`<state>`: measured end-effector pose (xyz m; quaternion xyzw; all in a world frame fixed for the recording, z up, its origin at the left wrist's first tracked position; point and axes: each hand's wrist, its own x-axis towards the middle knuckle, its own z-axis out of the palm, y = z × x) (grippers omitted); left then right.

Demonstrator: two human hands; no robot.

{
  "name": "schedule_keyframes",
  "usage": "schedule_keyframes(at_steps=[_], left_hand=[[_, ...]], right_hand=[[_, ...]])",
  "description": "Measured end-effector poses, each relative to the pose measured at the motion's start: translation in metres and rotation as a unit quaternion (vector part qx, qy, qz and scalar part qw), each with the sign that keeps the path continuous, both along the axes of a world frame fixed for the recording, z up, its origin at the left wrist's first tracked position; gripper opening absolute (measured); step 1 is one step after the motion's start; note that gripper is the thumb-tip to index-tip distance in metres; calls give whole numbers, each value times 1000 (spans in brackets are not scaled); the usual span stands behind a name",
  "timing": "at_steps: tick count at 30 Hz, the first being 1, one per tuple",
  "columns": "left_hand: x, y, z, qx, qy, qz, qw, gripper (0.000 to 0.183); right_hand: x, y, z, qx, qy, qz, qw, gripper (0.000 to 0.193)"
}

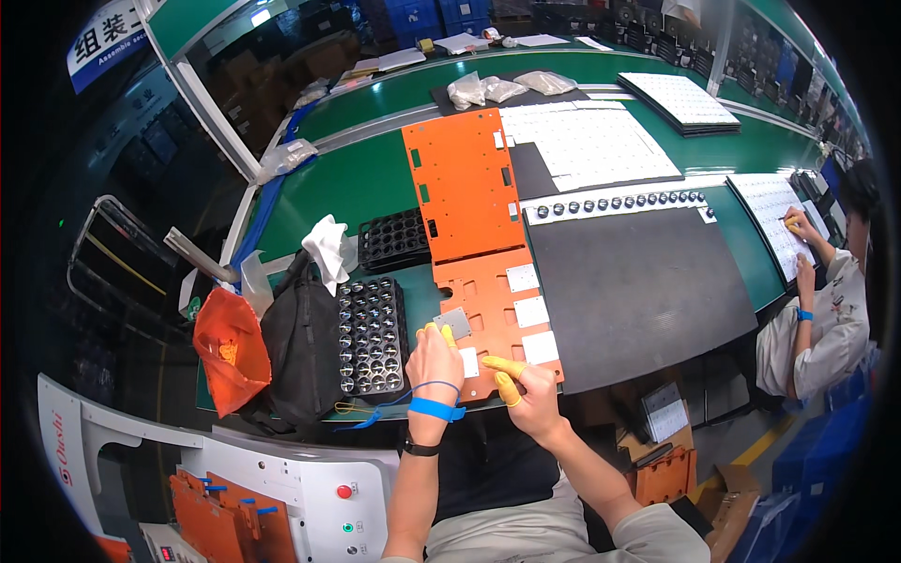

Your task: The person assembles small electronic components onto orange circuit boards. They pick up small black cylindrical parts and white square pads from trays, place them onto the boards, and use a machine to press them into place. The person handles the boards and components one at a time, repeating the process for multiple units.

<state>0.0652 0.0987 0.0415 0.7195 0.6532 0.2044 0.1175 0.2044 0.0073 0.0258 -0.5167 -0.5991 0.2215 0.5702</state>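
Note:
My left hand point(435, 364), with yellow finger cots, a blue wrist strap and a black band, is closed on the edge of a small grey square plate point(454, 322). The plate lies over the left side of the orange hinged fixture's lower half point(486, 305). Close to the fixture's front edge is my right hand point(533, 399), its cotted thumb and index finger apart, with nothing visible between them. White square plates point(530, 311) sit down the fixture's right side, and another white plate point(469, 361) lies between my hands. The orange upper half point(462, 188) is swung back.
Left of the fixture stands a black tray of round shiny parts point(373, 336), with another black tray point(392, 241) behind. A black bag point(302, 338) and orange bag point(230, 352) are further left. A black mat point(638, 291) spreads right; a co-worker point(817, 310) works beyond it.

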Motion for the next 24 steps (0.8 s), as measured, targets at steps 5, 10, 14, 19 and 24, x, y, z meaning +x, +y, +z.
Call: schedule_keyframes(at_steps=[5,10,14,19,24], left_hand=[[1,0,6,-7,1,-5,1000,24],[0,2,3,-7,-15,-18,1000,27],[0,2,2,-6,-16,-20,1000,28],[-1,2,0,-7,-20,-21,1000,28],[-2,0,1,0,-19,-28,999,28]], right_hand=[[1,0,6,-14,0,10,1000,27],[1,0,7,-32,3,18,999,25],[0,0,8,-25,1,15,1000,25],[0,0,9,-28,-3,14,1000,25],[1,0,9,-20,-17,12,1000,25]])
